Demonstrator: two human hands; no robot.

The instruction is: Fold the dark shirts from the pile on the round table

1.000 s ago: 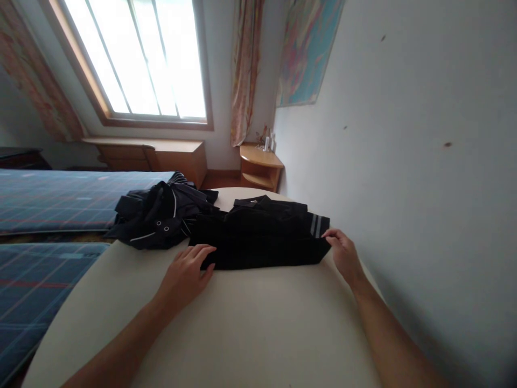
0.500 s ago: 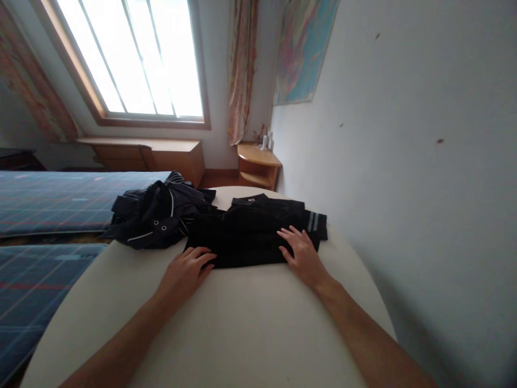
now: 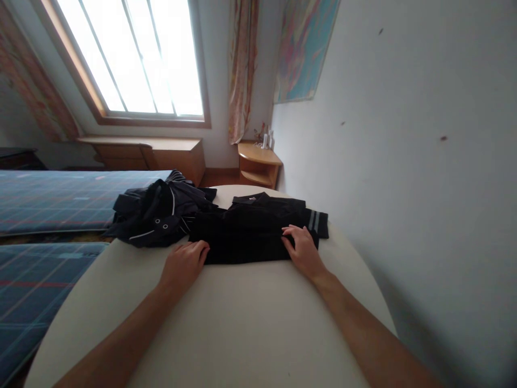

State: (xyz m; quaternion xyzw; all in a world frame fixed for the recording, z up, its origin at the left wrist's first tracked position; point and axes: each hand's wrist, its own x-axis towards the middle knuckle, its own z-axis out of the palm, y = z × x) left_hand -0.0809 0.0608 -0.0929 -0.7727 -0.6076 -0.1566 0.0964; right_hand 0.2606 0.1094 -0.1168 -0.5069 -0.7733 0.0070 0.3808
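Note:
A folded black garment (image 3: pixel 250 231) with grey stripes on one sleeve cuff lies on a round cream table (image 3: pixel 242 334). My left hand (image 3: pixel 183 264) rests at its near left corner, fingers curled against the cloth edge. My right hand (image 3: pixel 302 249) lies on the garment's right part, fingers slightly bent and pressing the fabric near the striped cuff. A crumpled dark garment (image 3: pixel 157 215) with white piping lies to the left of the folded one, touching it.
Blue plaid beds (image 3: pixel 52 199) stand left of the table. A wooden desk (image 3: pixel 161 153) runs under the window and a small corner shelf (image 3: pixel 258 164) stands beyond the table. A pale wall (image 3: pixel 404 161) is close on the right.
My right hand moved from the garment's far right corner inward onto the cloth, folding the right end over. My left hand shifted slightly along the near left corner.

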